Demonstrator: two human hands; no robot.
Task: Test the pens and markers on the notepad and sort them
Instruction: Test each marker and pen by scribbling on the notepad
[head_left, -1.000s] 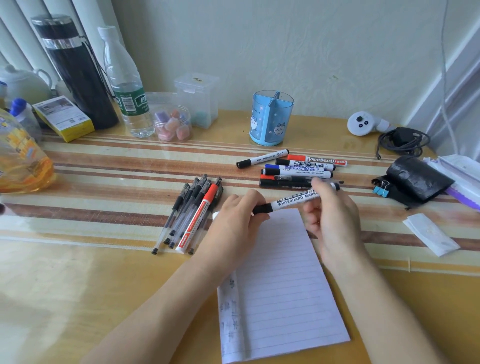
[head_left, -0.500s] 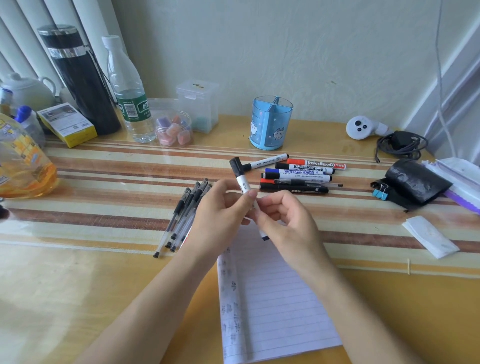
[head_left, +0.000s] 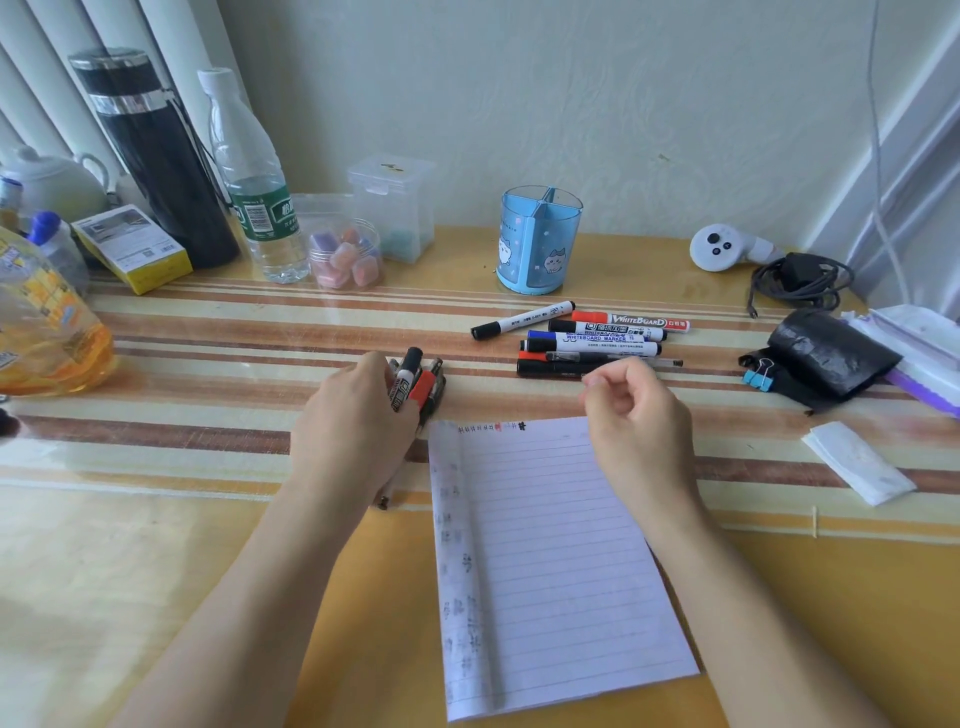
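Observation:
A lined notepad (head_left: 545, 545) lies open on the table in front of me. To its left is a pile of pens with a red-capped marker (head_left: 423, 385). My left hand (head_left: 358, 426) holds a black-capped whiteboard marker (head_left: 406, 376) down on that pile, and covers most of the pens. My right hand (head_left: 641, 410) hovers over the notepad's top right corner, fingers loosely curled, holding nothing. Behind it lies a second group of markers and pens (head_left: 597, 340), capped in black, blue and red.
A blue pen holder (head_left: 537, 244) stands behind the markers. A water bottle (head_left: 254, 197), black flask (head_left: 156, 156), jar (head_left: 345, 254) and oil bottle (head_left: 41, 322) crowd the back left. On the right are a black pouch (head_left: 831, 356), a binder clip (head_left: 758, 374) and folded paper (head_left: 857, 462).
Both hands held the black-capped marker over the notepad. My left hand has carried it left onto the pen pile, and my right hand has let go and drawn back to the right.

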